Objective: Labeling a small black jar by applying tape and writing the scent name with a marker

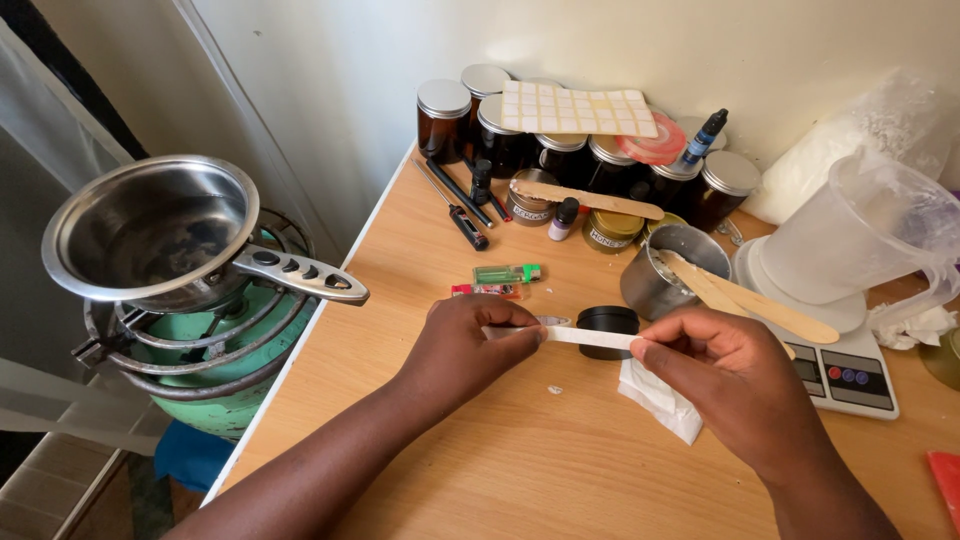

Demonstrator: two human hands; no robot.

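Observation:
My left hand (468, 345) and my right hand (722, 365) together hold a narrow white strip (588, 338) stretched level between their fingertips, just above the wooden table (520, 460). Right behind the strip stands a small black round tin (607, 322). Under my right hand lies a folded white paper piece (660, 400). A small metal disc shows by my left fingertips, partly hidden.
A steel pan (150, 230) sits on a green gas burner (215, 350) left of the table. Behind are amber jars with silver lids (443, 118), a sticker sheet (580, 108), a metal cup with wooden sticks (668, 268), a lighter (507, 274), a thermometer pen (455, 205), and a plastic jug (860, 235) on a scale (850, 375).

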